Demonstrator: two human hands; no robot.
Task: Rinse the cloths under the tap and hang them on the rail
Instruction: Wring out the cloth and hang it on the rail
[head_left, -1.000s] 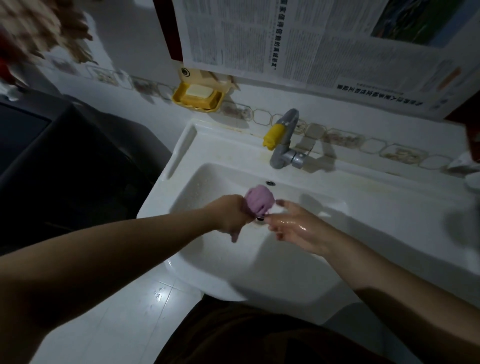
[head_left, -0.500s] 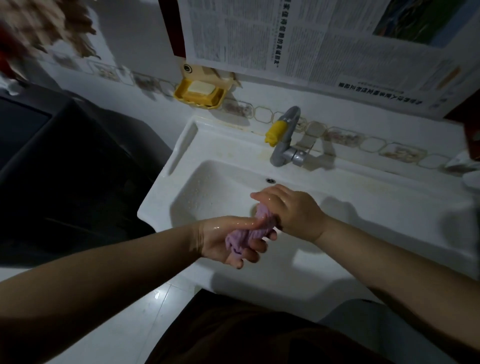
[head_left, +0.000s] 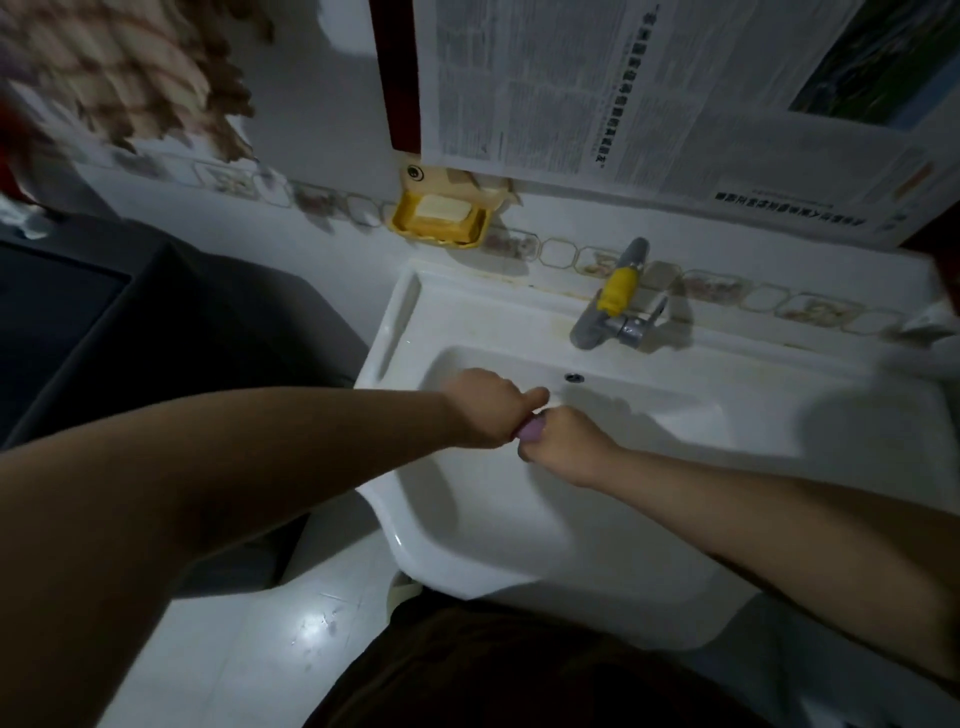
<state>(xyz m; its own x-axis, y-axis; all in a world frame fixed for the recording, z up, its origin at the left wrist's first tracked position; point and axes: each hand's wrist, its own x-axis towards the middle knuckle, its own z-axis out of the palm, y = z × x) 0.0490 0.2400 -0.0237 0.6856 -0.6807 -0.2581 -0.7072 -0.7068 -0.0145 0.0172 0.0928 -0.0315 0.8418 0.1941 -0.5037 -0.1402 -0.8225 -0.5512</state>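
Note:
A small purple cloth (head_left: 685, 429) shows only as a sliver between my two fists, over the white sink basin (head_left: 498, 525). My left hand (head_left: 488, 410) grips its left end, and my right hand (head_left: 563, 441) grips its right end, knuckles up. The two fists touch, and most of the cloth is hidden inside them. The grey tap (head_left: 608, 312) with a yellow handle is mounted on the wall behind the basin, to the right of my hands. I cannot make out any water running from it. A checked cloth (head_left: 124, 78) hangs blurred at the upper left.
A yellow soap dish (head_left: 441, 221) with a soap bar hangs on the wall above the sink's left corner. Newspaper sheets (head_left: 649, 98) cover the wall above the tap. A dark appliance (head_left: 130, 338) stands left of the sink. White floor tiles (head_left: 270, 639) lie below.
My hands have turned knuckles up and closed together on the purple cloth, which is now nearly hidden. They moved left of the tap, and the view has swung left and up.

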